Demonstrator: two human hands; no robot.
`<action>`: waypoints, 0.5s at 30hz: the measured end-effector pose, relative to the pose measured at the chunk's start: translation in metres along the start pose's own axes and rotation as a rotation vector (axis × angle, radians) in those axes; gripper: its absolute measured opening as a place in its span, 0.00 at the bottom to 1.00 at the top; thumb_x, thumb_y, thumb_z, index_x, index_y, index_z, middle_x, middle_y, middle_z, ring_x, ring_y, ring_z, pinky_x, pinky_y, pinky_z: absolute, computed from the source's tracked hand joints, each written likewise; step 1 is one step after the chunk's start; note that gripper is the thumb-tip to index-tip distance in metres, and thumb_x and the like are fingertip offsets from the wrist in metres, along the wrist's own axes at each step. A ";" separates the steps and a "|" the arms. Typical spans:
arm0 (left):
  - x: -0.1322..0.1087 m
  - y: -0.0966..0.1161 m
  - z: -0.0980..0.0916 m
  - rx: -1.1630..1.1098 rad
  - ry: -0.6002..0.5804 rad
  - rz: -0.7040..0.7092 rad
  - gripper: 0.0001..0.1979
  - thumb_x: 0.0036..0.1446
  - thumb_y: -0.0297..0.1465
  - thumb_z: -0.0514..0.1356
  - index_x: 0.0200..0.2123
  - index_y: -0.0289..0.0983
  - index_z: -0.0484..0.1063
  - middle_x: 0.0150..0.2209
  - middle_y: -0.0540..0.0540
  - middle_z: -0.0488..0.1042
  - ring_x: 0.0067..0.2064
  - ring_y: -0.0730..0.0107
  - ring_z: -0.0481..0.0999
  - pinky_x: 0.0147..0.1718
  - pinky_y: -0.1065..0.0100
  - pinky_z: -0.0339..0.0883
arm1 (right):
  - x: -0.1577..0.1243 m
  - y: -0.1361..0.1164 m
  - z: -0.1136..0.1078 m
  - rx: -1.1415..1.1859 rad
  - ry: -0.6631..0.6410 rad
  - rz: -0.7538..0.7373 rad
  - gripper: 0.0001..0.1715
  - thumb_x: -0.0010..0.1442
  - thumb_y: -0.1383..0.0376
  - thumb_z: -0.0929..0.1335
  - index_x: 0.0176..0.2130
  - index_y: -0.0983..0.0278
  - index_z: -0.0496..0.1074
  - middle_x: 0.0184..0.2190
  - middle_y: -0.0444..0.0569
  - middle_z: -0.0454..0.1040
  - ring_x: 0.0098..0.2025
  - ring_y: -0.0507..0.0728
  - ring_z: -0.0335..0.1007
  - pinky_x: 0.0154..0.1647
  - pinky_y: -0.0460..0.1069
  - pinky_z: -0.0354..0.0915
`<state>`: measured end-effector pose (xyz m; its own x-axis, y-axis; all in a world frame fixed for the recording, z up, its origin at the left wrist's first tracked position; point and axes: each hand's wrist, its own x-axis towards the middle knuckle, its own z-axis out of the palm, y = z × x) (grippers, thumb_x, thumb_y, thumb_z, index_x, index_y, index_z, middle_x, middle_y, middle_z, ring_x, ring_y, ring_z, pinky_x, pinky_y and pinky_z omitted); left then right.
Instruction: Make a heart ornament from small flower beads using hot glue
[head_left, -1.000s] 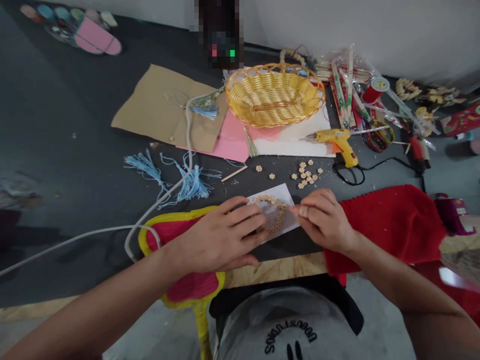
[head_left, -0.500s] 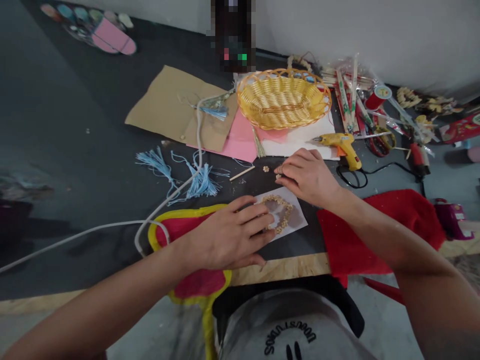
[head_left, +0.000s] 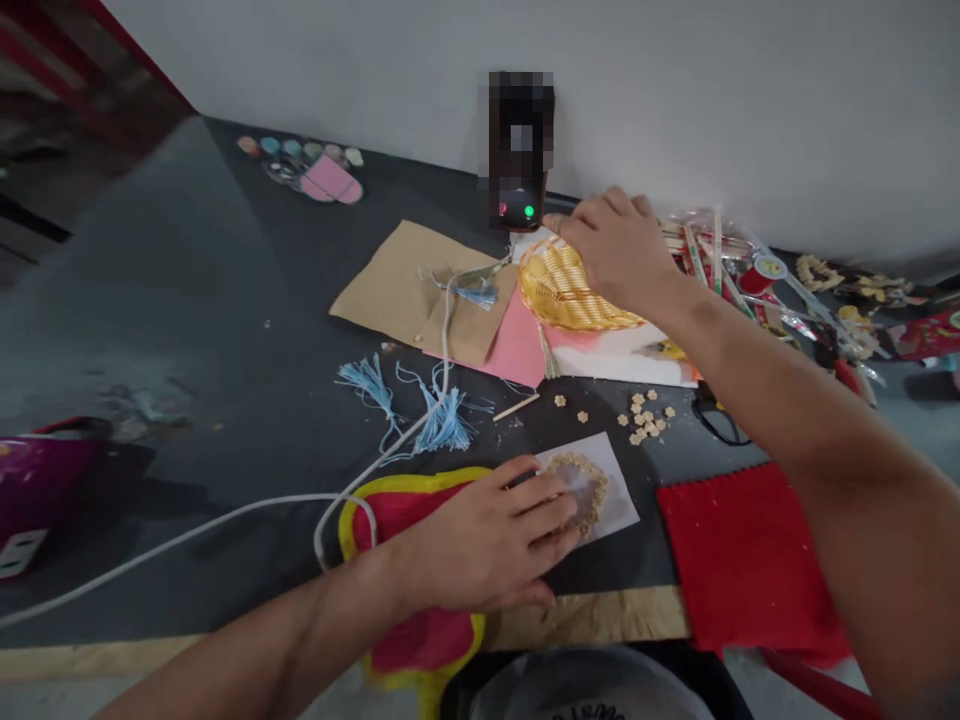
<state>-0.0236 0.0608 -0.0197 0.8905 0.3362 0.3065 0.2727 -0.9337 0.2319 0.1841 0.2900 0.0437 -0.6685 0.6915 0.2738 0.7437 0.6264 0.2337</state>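
Note:
My left hand (head_left: pixel 495 535) lies with fingers spread over a white card (head_left: pixel 611 510). Its fingertips rest on a ring of small pale wooden pieces (head_left: pixel 598 490) on that card. Over the right part of a yellow woven basket (head_left: pixel 559 285) stretches my right hand (head_left: pixel 619 245), its thumb apart and reaching left near the foot of a phone (head_left: pixel 517 160). The other fingertips are partly hidden; no held thing shows. Small flower-shaped wooden pieces (head_left: pixel 646 418) lie in a loose cluster beyond the card, with a couple more beside a short stick (head_left: pixel 516 407).
Blue tassels (head_left: pixel 442 415) and a white cord (head_left: pixel 360 480) lie left of the card. A pink-and-yellow pad (head_left: pixel 420 640) is under my left forearm, red cloth (head_left: pixel 750 560) at the right. Beyond are brown paper (head_left: pixel 397 280), a partly hidden glue gun (head_left: pixel 667 350) and a thread spool (head_left: pixel 763 274).
My right hand has moved from the small wooden pieces up and away, over the basket towards the phone. My left hand stays on the card. The view has tilted upward.

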 end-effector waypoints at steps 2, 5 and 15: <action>-0.001 -0.001 0.001 -0.003 0.014 0.002 0.23 0.63 0.50 0.57 0.52 0.40 0.73 0.53 0.46 0.75 0.57 0.60 0.68 0.61 0.55 0.54 | 0.026 0.008 0.011 -0.038 -0.015 -0.049 0.24 0.70 0.67 0.57 0.61 0.55 0.65 0.48 0.52 0.72 0.53 0.64 0.64 0.49 0.61 0.61; -0.002 -0.002 0.002 0.010 0.043 0.007 0.22 0.66 0.49 0.54 0.50 0.39 0.74 0.52 0.45 0.75 0.57 0.59 0.67 0.61 0.55 0.55 | 0.055 0.010 0.020 -0.105 -0.101 -0.073 0.26 0.68 0.70 0.57 0.61 0.53 0.66 0.51 0.53 0.71 0.55 0.67 0.63 0.48 0.62 0.61; -0.002 -0.004 -0.003 0.011 0.055 -0.007 0.21 0.68 0.46 0.52 0.48 0.39 0.75 0.53 0.44 0.75 0.56 0.59 0.69 0.60 0.56 0.56 | 0.086 0.015 0.033 -0.112 -0.209 -0.062 0.24 0.68 0.69 0.57 0.58 0.57 0.70 0.53 0.56 0.71 0.57 0.68 0.62 0.49 0.63 0.59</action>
<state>-0.0278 0.0642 -0.0179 0.8675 0.3486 0.3549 0.2833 -0.9326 0.2236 0.1376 0.3706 0.0400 -0.6915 0.7199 0.0597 0.6902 0.6340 0.3489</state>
